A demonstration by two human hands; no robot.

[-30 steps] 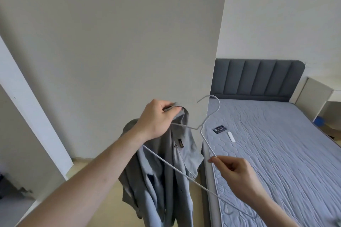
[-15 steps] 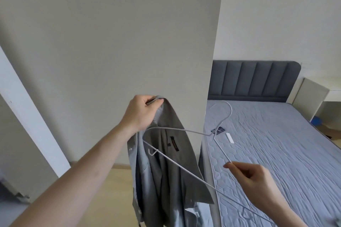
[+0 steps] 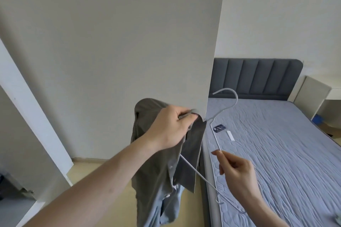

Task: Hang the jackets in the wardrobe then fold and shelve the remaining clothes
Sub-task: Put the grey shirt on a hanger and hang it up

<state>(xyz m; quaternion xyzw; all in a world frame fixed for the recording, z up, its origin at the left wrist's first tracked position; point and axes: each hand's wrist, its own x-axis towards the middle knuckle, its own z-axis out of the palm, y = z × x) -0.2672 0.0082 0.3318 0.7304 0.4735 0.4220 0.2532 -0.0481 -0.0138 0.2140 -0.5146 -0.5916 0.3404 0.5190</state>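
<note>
A grey jacket (image 3: 158,169) hangs in front of me, its collar gripped by my left hand (image 3: 171,127). One arm of a white wire hanger (image 3: 215,134) is inside the jacket's shoulder, and its hook points up to the right above the bed. My right hand (image 3: 238,171) pinches the hanger's other arm between thumb and forefinger, lower right of the jacket. The jacket's lower part, lighter blue-grey, drops out of view at the bottom.
A tall pale wardrobe panel (image 3: 129,42) fills the left and middle. A bed (image 3: 276,153) with a grey quilted cover and dark headboard (image 3: 258,77) lies right, with a small dark card (image 3: 219,128) and white strip (image 3: 230,135) on it. A white bedside unit (image 3: 313,97) stands far right.
My left hand moved right and lifted the collar over the hanger's shoulder. The hanger's hook rose and swung left. My right hand slid left along the hanger arm.
</note>
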